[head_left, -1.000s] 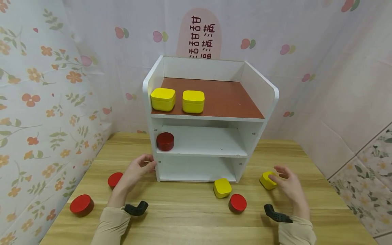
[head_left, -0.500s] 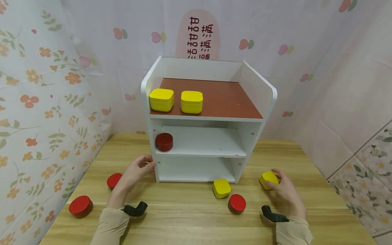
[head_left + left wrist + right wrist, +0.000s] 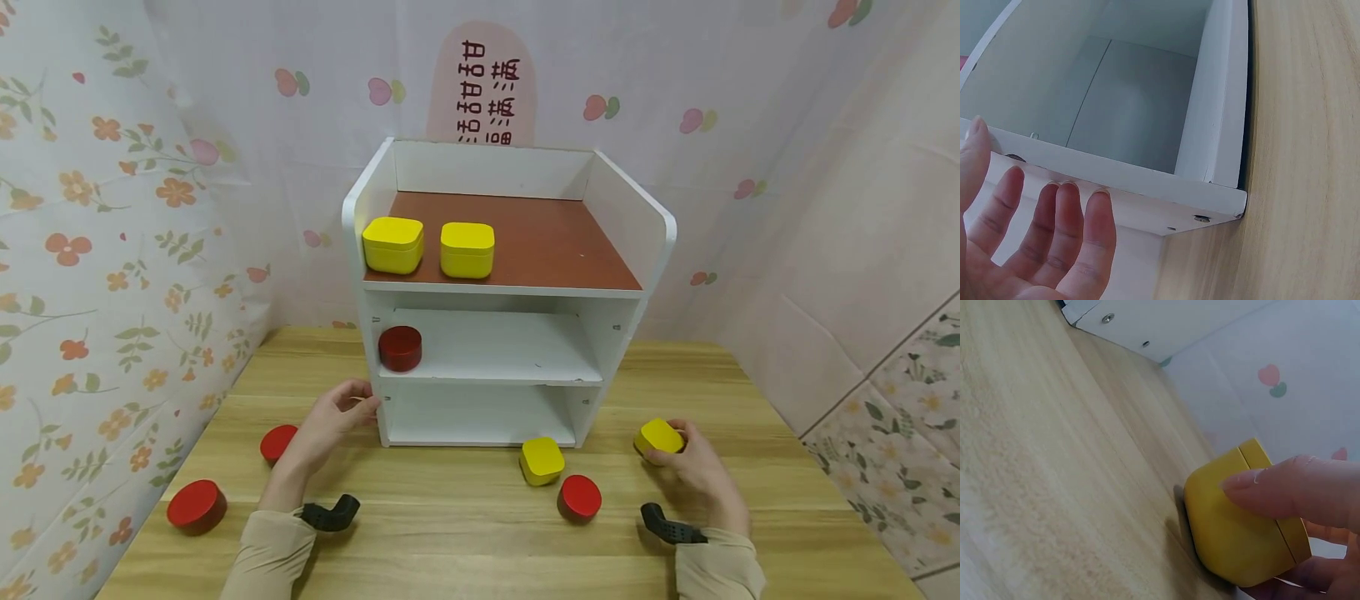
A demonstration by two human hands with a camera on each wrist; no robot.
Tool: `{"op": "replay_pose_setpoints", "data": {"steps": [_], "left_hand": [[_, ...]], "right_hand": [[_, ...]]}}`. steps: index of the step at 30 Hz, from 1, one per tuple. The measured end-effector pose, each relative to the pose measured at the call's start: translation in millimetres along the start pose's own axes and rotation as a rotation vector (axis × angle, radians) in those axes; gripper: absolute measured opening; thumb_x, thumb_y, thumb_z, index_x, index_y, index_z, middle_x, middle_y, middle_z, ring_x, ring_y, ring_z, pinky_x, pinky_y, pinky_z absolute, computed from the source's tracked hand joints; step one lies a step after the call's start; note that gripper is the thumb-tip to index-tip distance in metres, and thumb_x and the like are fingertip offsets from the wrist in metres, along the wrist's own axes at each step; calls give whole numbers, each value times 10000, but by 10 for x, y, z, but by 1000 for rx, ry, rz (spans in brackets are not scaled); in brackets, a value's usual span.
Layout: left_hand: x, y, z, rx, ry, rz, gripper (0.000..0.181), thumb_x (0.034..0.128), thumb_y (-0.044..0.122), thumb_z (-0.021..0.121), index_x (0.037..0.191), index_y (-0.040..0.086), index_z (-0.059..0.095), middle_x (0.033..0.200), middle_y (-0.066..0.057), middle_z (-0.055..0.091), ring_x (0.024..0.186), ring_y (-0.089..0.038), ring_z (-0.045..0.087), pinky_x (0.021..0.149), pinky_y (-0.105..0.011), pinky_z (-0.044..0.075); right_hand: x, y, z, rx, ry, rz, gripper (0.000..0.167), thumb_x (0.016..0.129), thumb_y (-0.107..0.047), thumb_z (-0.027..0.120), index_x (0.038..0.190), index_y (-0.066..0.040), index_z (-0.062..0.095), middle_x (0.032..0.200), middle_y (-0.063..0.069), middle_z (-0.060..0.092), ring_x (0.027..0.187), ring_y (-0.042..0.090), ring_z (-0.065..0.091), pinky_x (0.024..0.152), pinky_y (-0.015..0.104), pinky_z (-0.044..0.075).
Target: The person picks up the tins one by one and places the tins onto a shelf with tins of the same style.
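Note:
In the head view, my right hand (image 3: 701, 467) grips a yellow square box (image 3: 659, 436) on the table right of the shelf unit. The right wrist view shows my thumb (image 3: 1285, 487) on the side of that yellow box (image 3: 1235, 525), with fingers partly hidden behind it. My left hand (image 3: 326, 429) rests at the lower left side of the white shelf unit (image 3: 491, 382). In the left wrist view, its loosely bent fingers (image 3: 1094, 237) are at the outer face of the side panel (image 3: 1116, 172), the thumb by the front edge.
Two yellow boxes (image 3: 393, 246) (image 3: 467, 251) stand on the brown top shelf. A dark red round tin (image 3: 401, 348) sits on the middle shelf. Before the unit lie another yellow box (image 3: 542, 461) and a red tin (image 3: 579, 499). Two red tins (image 3: 197, 507) (image 3: 278, 443) lie at left.
My right hand has moved slightly left and closed its fingers around the yellow box. My left hand has stayed at the shelf's side. The view has shifted a little.

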State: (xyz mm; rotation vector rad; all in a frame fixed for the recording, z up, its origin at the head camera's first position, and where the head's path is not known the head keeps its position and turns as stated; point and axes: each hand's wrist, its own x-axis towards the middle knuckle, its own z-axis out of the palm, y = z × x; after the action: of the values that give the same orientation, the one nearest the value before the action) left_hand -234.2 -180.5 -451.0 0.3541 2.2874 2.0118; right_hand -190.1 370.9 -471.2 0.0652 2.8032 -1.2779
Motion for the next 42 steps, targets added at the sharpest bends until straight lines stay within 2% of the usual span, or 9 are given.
{"op": "replay_pose_setpoints", "data": {"steps": [9,26,30,36,42], "left_hand": [[-1,5,-8,-3,-8,1,350,961,210,650,1175,-50,555,1163,-191,530,1016,-286,610,887,-395,544],[13,-11,-10,-6,-10,4,360,958,217,655,1174,-53,554,1158,-195,527,1007,-283,613,893,-423,540],[17,-18,-8,-8,-12,1,361,960,217,651,1177,-54,552,1161,-199,525,1012,-292,610,893,-421,540],[17,-28,-11,4,-11,-6,361,965,223,645,1180,-52,552,1165,-202,522,1023,-301,604,892,-413,541],[15,-30,-13,1,-10,-1,362,963,218,648,1175,-59,553,1162,-206,526,1019,-310,605,879,-383,548]], "right_hand": [[-9,-7,-21,13,-4,33,685,920,-153,682,1382,133,264,1318,356,405,1140,436,460,957,537,407],[-70,-108,-93,-3,57,41,763,886,-144,707,1423,120,234,1350,384,363,1151,469,460,964,550,406],[-94,-140,-122,-2,66,25,774,886,-173,719,1422,117,241,1354,382,362,1136,457,475,929,504,436],[-121,-204,-175,-26,89,-5,747,889,-178,721,1413,105,271,1330,363,402,1071,404,508,801,343,478],[-151,-275,-226,-8,103,-3,774,910,-189,711,1440,113,234,1348,354,378,1108,417,478,834,351,470]]}}
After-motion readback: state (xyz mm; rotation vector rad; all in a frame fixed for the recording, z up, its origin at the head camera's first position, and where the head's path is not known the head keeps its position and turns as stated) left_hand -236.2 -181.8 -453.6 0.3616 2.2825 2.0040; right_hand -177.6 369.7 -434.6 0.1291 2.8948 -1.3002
